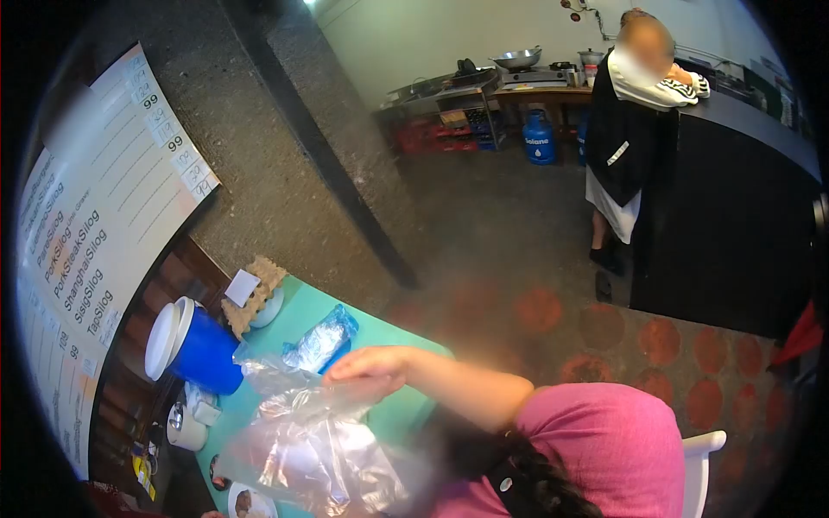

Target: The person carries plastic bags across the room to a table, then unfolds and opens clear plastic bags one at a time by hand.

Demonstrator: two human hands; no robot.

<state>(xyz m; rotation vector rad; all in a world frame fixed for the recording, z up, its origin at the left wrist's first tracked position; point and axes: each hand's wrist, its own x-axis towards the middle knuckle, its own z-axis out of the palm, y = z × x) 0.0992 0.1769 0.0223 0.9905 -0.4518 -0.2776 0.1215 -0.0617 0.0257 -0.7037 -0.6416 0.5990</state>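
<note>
Bag (302, 462), clear and wrinkled, is in my right hand (371, 367), which closes on its upper part with a narrow grip; the fingers are close together, and some film lies around them, so I cannot tell exactly where each fingertip presses. The bag spreads wide above the table (298, 304), and its lower part is blurred. My left hand I cannot see, so about its grip I cannot tell.

Just beyond my right hand, a blue packet (324, 338) lies on the table, partly shiny like silver. Near it stand a blue bucket (207, 356) with a white lid (161, 342) and, at the corner of the table, an egg tray (256, 293) with a paper (242, 287) against it. A white cup (186, 428) is close below the bucket. At the bottom edge I see part of a plate (250, 502) which bears some food, brown in colour, too small for me to name.

Along the left side hangs a large menu (104, 276). My pink sleeve (604, 440) is in front of a white chair (701, 462). Farther away, a person (622, 129) leans on a black counter (734, 224); behind are a wok (518, 59) and a blue gas tank (538, 138).
</note>
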